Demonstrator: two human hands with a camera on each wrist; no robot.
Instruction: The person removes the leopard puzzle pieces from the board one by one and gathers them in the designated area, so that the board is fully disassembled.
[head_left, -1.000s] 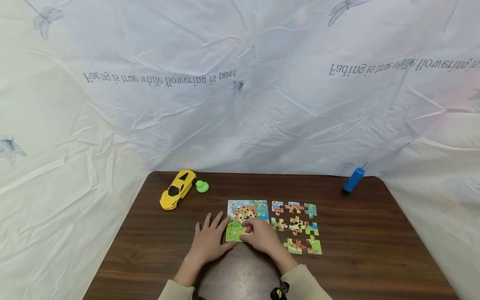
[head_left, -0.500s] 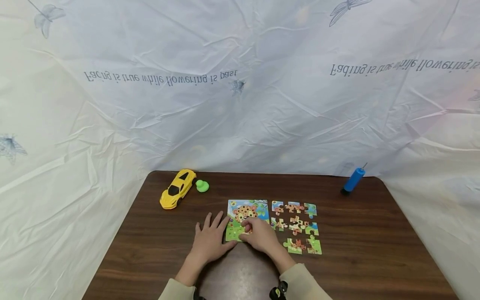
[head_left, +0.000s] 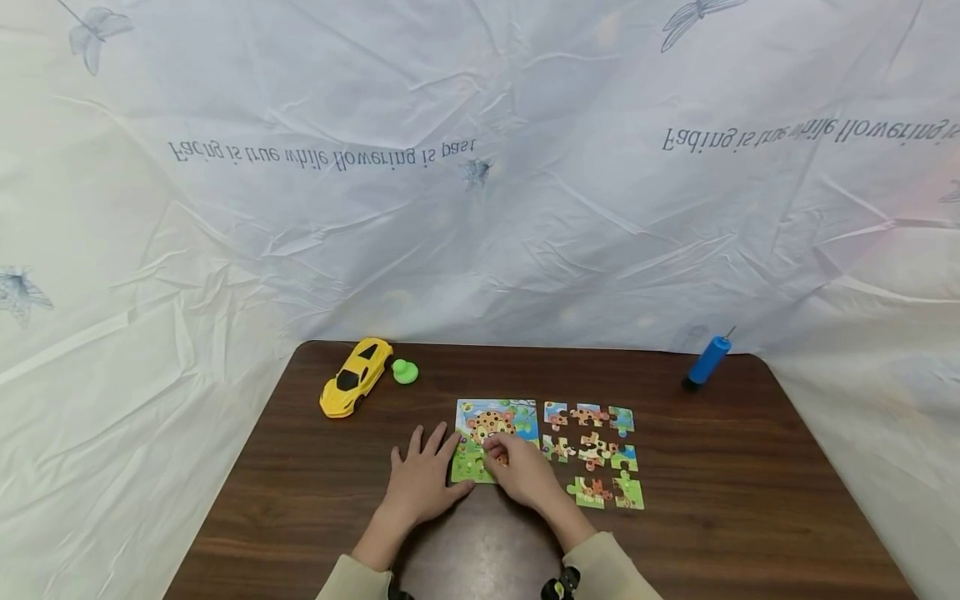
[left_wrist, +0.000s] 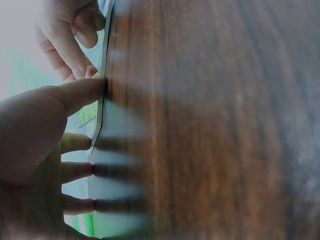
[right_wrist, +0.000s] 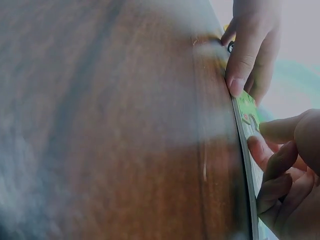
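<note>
A square leopard puzzle board (head_left: 491,410) lies on the table between the hands. My left hand (head_left: 422,483) rests beside its left edge with fingers spread, thumb at the lower left corner. Over the board's lower part, my right hand (head_left: 522,468) pinches a small green puzzle piece (left_wrist: 87,117) between thumb and index finger. In the left wrist view that piece slants up from the board; in the head view the fingers cover part of it. The right hand's other fingers are curled in, seen in the right wrist view.
Several loose puzzle pieces (head_left: 592,450) lie in rows right of the board. A yellow toy car (head_left: 357,377) and a green knobbed disc (head_left: 405,372) sit at the back left. A blue cylinder with a thin metal tip (head_left: 707,362) lies at the back right, before a white cloth (head_left: 480,250).
The right hand's thumb has shifted slightly up and right, off the board's lower edge, so more of the lower left corner shows. The left hand stays in place.
</note>
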